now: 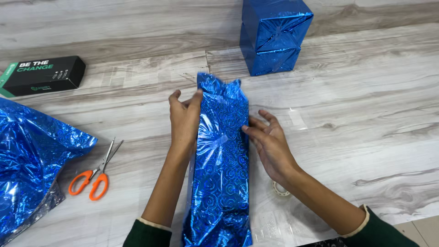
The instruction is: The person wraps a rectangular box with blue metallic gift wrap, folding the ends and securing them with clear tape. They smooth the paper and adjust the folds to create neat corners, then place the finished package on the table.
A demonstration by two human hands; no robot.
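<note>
Your left hand (185, 120) presses flat and open on the left side of the box (222, 160) in shiny blue paper, in the middle of the tabletop (366, 114), and your right hand (270, 144) pushes its right edge with open fingers. The paper looks slippery, so if you let go it may spring open. Pull too hard and it could rip.

orange-handled scissors (93, 176), black box (45, 75), wrapped blue boxes (273, 35), loose blue foil (27, 160), tape roll (280, 189)
</note>
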